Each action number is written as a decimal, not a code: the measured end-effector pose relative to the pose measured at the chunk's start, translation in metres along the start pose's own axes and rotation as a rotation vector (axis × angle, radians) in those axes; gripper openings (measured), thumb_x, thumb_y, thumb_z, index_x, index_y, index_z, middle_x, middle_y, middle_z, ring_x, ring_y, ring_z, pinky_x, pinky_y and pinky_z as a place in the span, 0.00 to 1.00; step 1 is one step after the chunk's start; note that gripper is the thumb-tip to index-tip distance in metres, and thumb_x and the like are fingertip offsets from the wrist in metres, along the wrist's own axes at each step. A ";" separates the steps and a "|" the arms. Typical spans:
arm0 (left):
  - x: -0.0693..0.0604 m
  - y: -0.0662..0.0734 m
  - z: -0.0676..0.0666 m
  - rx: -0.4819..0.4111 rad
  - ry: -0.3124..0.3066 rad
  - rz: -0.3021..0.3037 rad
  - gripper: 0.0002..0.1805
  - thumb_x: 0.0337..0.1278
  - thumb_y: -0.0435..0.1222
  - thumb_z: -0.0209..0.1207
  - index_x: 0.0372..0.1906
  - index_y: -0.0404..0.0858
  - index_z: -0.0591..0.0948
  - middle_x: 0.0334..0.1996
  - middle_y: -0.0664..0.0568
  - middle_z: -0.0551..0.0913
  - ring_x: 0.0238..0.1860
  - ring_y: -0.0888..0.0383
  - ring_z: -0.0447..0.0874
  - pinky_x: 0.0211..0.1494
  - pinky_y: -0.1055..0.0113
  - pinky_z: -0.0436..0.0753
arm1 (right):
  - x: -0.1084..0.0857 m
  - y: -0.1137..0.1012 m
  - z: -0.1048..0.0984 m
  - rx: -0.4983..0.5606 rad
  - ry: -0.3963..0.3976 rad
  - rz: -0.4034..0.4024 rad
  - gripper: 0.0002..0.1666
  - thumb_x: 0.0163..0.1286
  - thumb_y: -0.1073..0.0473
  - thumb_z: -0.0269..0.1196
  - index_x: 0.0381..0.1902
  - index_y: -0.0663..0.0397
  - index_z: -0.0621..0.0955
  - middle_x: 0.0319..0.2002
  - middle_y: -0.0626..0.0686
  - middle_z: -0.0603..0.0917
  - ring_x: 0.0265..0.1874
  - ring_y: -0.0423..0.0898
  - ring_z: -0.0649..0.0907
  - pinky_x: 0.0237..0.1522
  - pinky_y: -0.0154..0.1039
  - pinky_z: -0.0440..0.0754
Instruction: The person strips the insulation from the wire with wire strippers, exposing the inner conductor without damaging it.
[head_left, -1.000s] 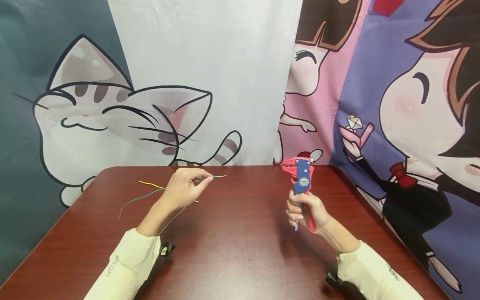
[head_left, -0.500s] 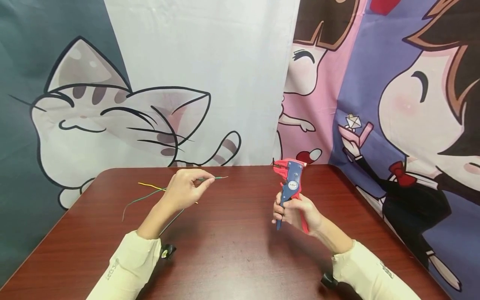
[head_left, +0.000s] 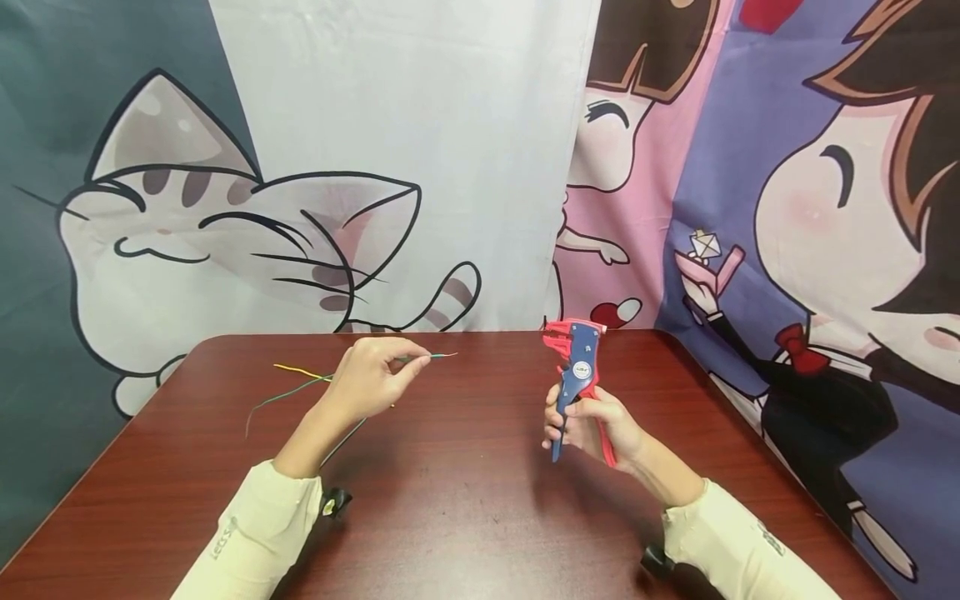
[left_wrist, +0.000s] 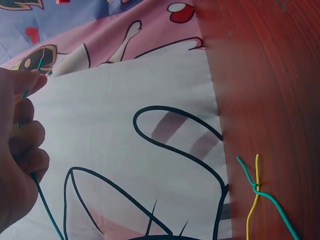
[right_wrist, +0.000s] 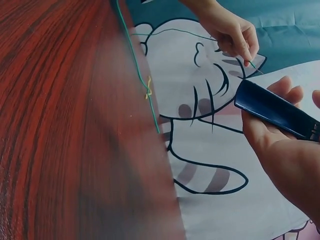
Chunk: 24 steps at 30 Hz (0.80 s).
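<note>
My left hand (head_left: pixel 375 377) pinches a green wire (head_left: pixel 437 356) between thumb and forefinger, its bare thin end pointing right. In the left wrist view the other fingers of that hand (left_wrist: pixel 22 135) curl around the same wire. Upright in my right hand (head_left: pixel 600 425) is a wire stripper (head_left: pixel 579 358) with a blue body, red jaws and a red handle. The right wrist view shows its blue handle (right_wrist: pixel 275 107) across the fingers. A gap separates the tool from the wire tip. A yellow wire (left_wrist: pixel 257 175) lies on the table, crossed by a green one.
A dark red wooden table (head_left: pixel 480 467) spreads under both hands. Behind it hangs a cartoon cloth (head_left: pixel 420 100) with a cat and figures. A green strand (head_left: pixel 288 392) trails left of my left hand.
My right hand has moved left with the wire stripper, which now leans differently. My left hand and its wire have barely shifted.
</note>
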<state>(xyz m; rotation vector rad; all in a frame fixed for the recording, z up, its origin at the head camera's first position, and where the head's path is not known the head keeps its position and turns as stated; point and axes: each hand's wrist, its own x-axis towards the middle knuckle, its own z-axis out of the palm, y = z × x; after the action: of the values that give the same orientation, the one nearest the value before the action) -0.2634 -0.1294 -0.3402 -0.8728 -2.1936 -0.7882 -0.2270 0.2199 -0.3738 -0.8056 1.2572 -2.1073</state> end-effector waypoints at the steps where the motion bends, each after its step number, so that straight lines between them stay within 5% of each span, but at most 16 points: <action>1: 0.000 0.000 0.000 -0.002 0.000 0.003 0.02 0.57 0.37 0.67 0.34 0.46 0.89 0.29 0.61 0.86 0.22 0.66 0.72 0.27 0.67 0.73 | 0.000 0.000 0.000 0.001 -0.005 0.003 0.17 0.69 0.68 0.41 0.50 0.57 0.73 0.36 0.52 0.78 0.37 0.47 0.80 0.50 0.47 0.80; 24: -0.004 -0.003 0.003 -0.166 -0.130 0.111 0.06 0.52 0.28 0.66 0.31 0.44 0.85 0.24 0.63 0.80 0.21 0.67 0.70 0.25 0.72 0.73 | 0.006 0.007 0.011 0.013 0.007 0.052 0.16 0.69 0.66 0.41 0.51 0.57 0.71 0.36 0.52 0.79 0.38 0.47 0.81 0.52 0.50 0.80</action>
<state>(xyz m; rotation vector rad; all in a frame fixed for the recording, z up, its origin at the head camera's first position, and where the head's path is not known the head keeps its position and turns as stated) -0.2644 -0.1308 -0.3458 -1.1471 -2.1922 -0.8904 -0.2219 0.2072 -0.3744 -0.7524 1.2535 -2.0762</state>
